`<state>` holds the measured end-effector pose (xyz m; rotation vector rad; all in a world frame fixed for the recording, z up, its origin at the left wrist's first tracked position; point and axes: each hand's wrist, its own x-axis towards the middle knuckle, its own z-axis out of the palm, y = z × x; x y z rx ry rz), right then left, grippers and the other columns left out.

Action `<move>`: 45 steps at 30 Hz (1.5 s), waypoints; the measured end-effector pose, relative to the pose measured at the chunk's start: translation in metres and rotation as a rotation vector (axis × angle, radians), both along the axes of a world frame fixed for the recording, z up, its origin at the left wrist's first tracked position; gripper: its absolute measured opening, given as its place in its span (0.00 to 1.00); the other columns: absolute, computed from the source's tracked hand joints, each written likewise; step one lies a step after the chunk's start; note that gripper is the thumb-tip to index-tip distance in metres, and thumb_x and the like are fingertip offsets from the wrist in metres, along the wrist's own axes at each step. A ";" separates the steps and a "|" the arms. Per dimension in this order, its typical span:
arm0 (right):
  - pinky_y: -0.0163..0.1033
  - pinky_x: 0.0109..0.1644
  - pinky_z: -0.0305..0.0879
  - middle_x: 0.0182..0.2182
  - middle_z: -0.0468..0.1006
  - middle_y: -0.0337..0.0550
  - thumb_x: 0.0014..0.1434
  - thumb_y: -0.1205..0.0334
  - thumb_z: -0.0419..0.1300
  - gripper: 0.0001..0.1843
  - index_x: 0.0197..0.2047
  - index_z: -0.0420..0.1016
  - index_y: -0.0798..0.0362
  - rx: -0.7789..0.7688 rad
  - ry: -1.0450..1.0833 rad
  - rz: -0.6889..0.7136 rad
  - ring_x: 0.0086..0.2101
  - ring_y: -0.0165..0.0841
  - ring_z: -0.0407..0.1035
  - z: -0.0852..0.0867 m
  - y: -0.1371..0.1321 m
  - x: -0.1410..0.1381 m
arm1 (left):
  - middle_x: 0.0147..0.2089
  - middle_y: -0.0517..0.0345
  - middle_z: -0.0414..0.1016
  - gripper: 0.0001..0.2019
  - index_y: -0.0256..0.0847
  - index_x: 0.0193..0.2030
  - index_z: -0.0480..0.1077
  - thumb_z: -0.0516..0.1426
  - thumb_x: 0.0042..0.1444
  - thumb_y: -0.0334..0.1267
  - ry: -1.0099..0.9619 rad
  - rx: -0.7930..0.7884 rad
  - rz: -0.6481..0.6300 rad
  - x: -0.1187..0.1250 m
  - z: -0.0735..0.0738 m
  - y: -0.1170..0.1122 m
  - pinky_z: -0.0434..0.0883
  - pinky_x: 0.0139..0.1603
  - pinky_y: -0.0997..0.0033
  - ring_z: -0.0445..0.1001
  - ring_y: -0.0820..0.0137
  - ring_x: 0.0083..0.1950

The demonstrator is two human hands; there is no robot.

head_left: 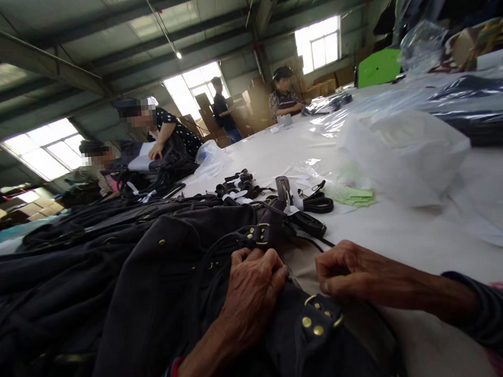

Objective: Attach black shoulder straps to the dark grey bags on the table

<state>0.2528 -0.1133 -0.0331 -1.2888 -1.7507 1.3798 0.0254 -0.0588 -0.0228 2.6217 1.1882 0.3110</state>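
A black cloth item with brass rivets, cords and buckled straps lies spread in front of me; whether it is a bag or a coat I cannot tell. My left hand rests on it with curled fingers gripping its edge, just below a brass buckle. Beige lining shows between my hands. My right hand is closed in a pinch beside that lining; what its fingertips hold is hidden. Below the hands sits a second brass fitting with rivets on a black strap.
Coiled black straps with white tags lie beyond the cloth. Further right are green slips, a crumpled white plastic bag and plastic-wrapped dark goods. Across the white table, a person in a dotted top handles black goods.
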 end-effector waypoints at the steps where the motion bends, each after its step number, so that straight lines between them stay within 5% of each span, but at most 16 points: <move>1: 0.32 0.25 0.49 0.20 0.61 0.31 0.52 0.66 0.58 0.08 0.23 0.64 0.54 0.003 -0.009 -0.001 0.24 0.25 0.55 0.001 0.000 -0.001 | 0.37 0.63 0.75 0.10 0.42 0.37 0.69 0.52 0.69 0.39 -0.007 -0.004 0.002 0.000 0.000 0.000 0.53 0.59 0.53 0.73 0.66 0.43; 12: 0.34 0.27 0.45 0.19 0.57 0.30 0.53 0.67 0.59 0.09 0.23 0.63 0.54 0.310 -0.280 0.021 0.23 0.24 0.53 0.002 0.014 -0.015 | 0.34 0.66 0.76 0.10 0.46 0.35 0.74 0.55 0.68 0.40 -0.056 0.000 0.019 0.001 -0.001 0.001 0.54 0.57 0.57 0.73 0.69 0.40; 17: 0.32 0.27 0.48 0.21 0.57 0.29 0.52 0.70 0.59 0.10 0.23 0.62 0.54 0.286 -0.186 0.243 0.23 0.23 0.54 0.001 0.023 -0.009 | 0.31 0.65 0.76 0.12 0.45 0.34 0.72 0.53 0.69 0.37 0.074 0.123 -0.067 -0.002 -0.008 0.004 0.52 0.55 0.53 0.73 0.65 0.39; 25: 0.30 0.25 0.50 0.19 0.58 0.29 0.51 0.72 0.58 0.10 0.22 0.62 0.55 0.168 -0.113 0.393 0.23 0.23 0.53 0.002 0.038 -0.010 | 0.31 0.67 0.76 0.08 0.44 0.35 0.71 0.57 0.63 0.26 0.105 0.265 -0.111 -0.003 -0.012 0.002 0.51 0.51 0.56 0.72 0.66 0.36; 31: 0.30 0.22 0.47 0.18 0.63 0.30 0.49 0.70 0.59 0.07 0.22 0.66 0.55 0.040 -0.066 0.160 0.21 0.23 0.55 -0.011 0.038 -0.018 | 0.32 0.70 0.76 0.08 0.48 0.38 0.73 0.54 0.68 0.35 -0.071 0.198 -0.206 -0.008 -0.022 0.011 0.50 0.54 0.58 0.73 0.68 0.39; 35: 0.30 0.23 0.47 0.18 0.59 0.29 0.49 0.69 0.61 0.08 0.22 0.66 0.55 0.139 -0.040 0.030 0.22 0.23 0.54 -0.022 0.032 -0.026 | 0.32 0.69 0.76 0.08 0.49 0.37 0.74 0.56 0.67 0.39 -0.120 0.176 -0.191 -0.010 -0.030 0.017 0.52 0.54 0.59 0.74 0.70 0.38; 38: 0.30 0.27 0.53 0.22 0.67 0.31 0.55 0.63 0.65 0.07 0.28 0.74 0.55 0.246 -0.109 0.005 0.26 0.25 0.61 -0.016 0.025 -0.012 | 0.33 0.68 0.76 0.07 0.49 0.36 0.75 0.57 0.66 0.39 -0.127 0.192 -0.167 -0.010 -0.033 0.018 0.54 0.54 0.60 0.74 0.71 0.37; 41: 0.32 0.36 0.60 0.29 0.76 0.37 0.65 0.56 0.60 0.11 0.35 0.77 0.54 0.429 -0.392 -0.171 0.31 0.29 0.69 -0.008 0.025 0.029 | 0.33 0.67 0.77 0.06 0.47 0.36 0.74 0.58 0.64 0.37 -0.168 0.254 -0.130 -0.008 -0.035 0.016 0.54 0.56 0.58 0.74 0.71 0.37; 45: 0.36 0.43 0.63 0.40 0.79 0.49 0.68 0.68 0.52 0.11 0.41 0.76 0.56 0.564 -1.036 -0.444 0.39 0.35 0.72 -0.014 0.042 0.095 | 0.32 0.67 0.77 0.06 0.46 0.36 0.72 0.56 0.65 0.36 -0.222 0.334 -0.161 -0.006 -0.035 0.012 0.55 0.58 0.57 0.73 0.70 0.37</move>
